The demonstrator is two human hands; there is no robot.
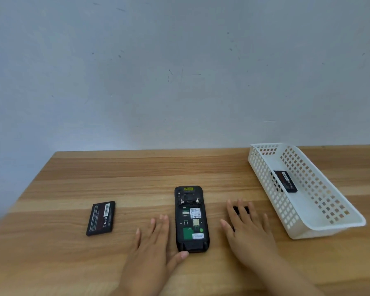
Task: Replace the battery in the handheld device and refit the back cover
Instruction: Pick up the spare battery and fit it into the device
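Note:
The black handheld device (191,218) lies face down on the wooden table (137,174), its back off and the battery bay bare, showing labels and a green board. A black battery (101,217) lies flat on the table to its left. A second black battery (285,181) lies inside the white basket (308,218) on the right. My left hand (152,248) rests flat just left of the device, thumb tip at its lower corner. My right hand (248,229) lies flat, fingers spread, over a black object (241,210), probably the back cover, mostly hidden.
The white perforated basket stands at an angle along the right side of the table. A pale grey wall runs behind the table's far edge. The table's left corner is at the far left.

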